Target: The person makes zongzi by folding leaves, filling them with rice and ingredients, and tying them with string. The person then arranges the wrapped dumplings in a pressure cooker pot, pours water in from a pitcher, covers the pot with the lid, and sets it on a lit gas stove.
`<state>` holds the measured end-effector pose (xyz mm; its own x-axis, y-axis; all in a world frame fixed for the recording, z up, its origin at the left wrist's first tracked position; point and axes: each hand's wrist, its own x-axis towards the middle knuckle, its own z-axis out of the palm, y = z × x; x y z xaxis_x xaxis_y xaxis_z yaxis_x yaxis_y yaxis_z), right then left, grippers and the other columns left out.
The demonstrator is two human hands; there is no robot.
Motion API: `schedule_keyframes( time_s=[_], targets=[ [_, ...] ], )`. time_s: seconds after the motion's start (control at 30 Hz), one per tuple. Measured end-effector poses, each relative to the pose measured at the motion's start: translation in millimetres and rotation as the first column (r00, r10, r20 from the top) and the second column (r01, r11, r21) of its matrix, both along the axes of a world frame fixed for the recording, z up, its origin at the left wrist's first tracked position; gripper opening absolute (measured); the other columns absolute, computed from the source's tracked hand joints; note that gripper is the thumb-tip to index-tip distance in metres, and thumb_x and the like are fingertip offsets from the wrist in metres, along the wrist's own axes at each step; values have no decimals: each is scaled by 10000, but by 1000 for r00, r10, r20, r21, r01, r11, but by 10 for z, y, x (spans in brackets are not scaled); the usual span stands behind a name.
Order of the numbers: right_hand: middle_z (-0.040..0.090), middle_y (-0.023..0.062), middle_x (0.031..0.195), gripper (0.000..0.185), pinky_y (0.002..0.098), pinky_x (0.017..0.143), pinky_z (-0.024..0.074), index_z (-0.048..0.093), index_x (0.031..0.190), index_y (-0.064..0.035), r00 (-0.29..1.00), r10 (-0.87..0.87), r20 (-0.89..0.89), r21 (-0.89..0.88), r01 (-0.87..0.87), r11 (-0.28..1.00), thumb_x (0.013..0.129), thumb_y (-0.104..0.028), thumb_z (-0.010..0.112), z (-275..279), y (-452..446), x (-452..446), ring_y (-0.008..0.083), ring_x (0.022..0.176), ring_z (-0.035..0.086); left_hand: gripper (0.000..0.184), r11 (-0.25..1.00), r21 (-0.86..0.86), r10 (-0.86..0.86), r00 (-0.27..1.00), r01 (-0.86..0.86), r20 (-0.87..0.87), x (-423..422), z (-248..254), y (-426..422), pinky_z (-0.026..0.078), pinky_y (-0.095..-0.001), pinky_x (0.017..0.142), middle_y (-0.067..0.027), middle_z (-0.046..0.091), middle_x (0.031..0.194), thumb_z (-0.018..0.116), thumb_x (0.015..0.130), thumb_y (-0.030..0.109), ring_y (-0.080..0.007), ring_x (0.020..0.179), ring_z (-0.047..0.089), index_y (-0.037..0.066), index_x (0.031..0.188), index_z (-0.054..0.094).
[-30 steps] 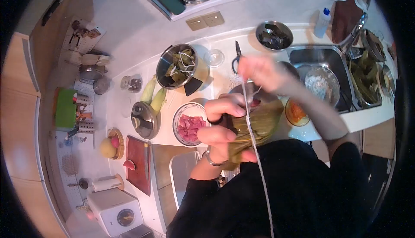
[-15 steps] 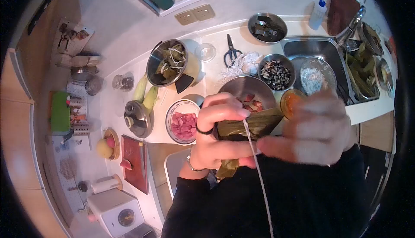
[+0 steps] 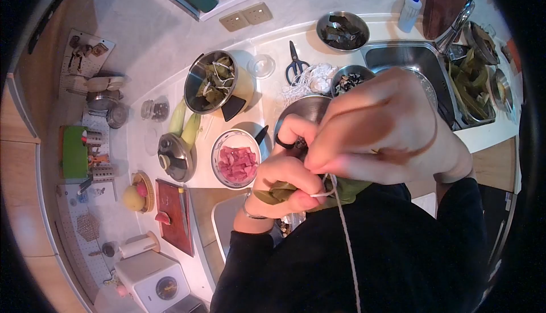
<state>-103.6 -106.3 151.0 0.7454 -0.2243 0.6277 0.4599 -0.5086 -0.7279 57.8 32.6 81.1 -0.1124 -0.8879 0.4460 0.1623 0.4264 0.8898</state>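
My left hand (image 3: 284, 179) is closed round a leaf-wrapped dumpling (image 3: 355, 191), held in front of my dark clothing. Most of the green leaf parcel is hidden by my hands. A white string (image 3: 348, 239) crosses it, looping near my left thumb and hanging down over my front. Right above the parcel, my right hand (image 3: 384, 128) pinches the string near that loop, thumb and fingers together. Behind my hands lies a metal bowl (image 3: 301, 108), partly covered. Left of them stands a patterned bowl (image 3: 215, 156) of pink meat cubes (image 3: 237, 164).
A pot (image 3: 193, 77) at the back holds tied leaf parcels. Scissors (image 3: 296, 62) lie beside a bundle of white string (image 3: 315, 79). Leaves (image 3: 469, 82) rest at the right of the sink (image 3: 392, 56). A red cutting board (image 3: 173, 222) lies on the left counter.
My right hand has moved left and in close over my left hand. The parcel has tilted lower, and the string now shows a loop near my left thumb. The view has shifted slightly.
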Motion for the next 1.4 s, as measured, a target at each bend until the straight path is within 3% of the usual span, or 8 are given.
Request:
schedule_keyframes(
  time_s=[0.37,0.57,0.77,0.87,0.93,1.17,1.27,1.4],
  targets=[
    [694,94,771,220,293,556,521,705,935,-39,953,25,-301,-228,-97,969,722,-65,752,179,35,-214,223,649,684,129,997,-23,70,997,-70,-21,-84,45,21,336,-412,987,-100,374,1113,753,804,208,-287,1106,455,109,829,675],
    [682,69,768,144,285,643,558,647,886,-20,968,22,-250,-117,-53,992,768,-42,726,-17,129,-207,194,713,697,131,990,-9,143,989,-143,-40,-170,121,86,351,-406,960,-96,370,1102,751,804,202,-264,1036,465,106,816,662],
    [652,45,826,265,243,625,520,539,1019,-23,960,224,-167,399,-142,906,812,-20,704,-120,125,-163,125,730,663,152,993,49,116,987,-111,-115,-188,150,141,360,-358,934,-94,436,1076,751,797,207,-246,1030,475,83,793,664],
    [633,45,787,264,248,552,484,559,1017,-13,900,414,-138,216,-381,899,804,-20,715,-26,-6,-162,123,655,634,160,951,303,128,974,-67,-186,-207,262,184,359,-344,926,-102,482,1050,760,778,203,-239,1018,482,73,773,666],
    [635,53,792,239,257,511,450,594,1001,-12,853,417,-315,227,-359,905,797,-33,718,23,13,-200,126,614,616,162,967,248,89,987,-53,-136,-164,211,156,364,-342,915,-107,487,1043,763,769,200,-236,994,484,70,772,667],
    [658,12,705,110,288,485,439,728,851,-96,946,-272,-179,-408,180,895,741,-94,724,128,183,-345,137,590,583,133,989,-41,149,977,-145,150,-97,225,68,386,-331,884,-94,449,1038,777,696,77,-229,955,489,90,772,669],
    [629,-1,699,117,280,493,411,725,829,-124,887,-456,71,-459,435,775,715,-146,709,-24,188,-332,160,594,536,195,975,-83,220,944,-206,248,-114,301,85,400,-332,870,-88,443,1048,785,640,13,-231,960,494,97,774,672],
    [569,9,733,93,316,583,392,658,701,-92,944,-324,-54,-278,298,913,632,-144,622,-91,-15,-305,184,673,534,216,956,-155,284,916,-248,285,-134,281,96,423,-322,837,-78,440,1032,795,612,-3,-229,960,502,95,763,677]
  ],
)
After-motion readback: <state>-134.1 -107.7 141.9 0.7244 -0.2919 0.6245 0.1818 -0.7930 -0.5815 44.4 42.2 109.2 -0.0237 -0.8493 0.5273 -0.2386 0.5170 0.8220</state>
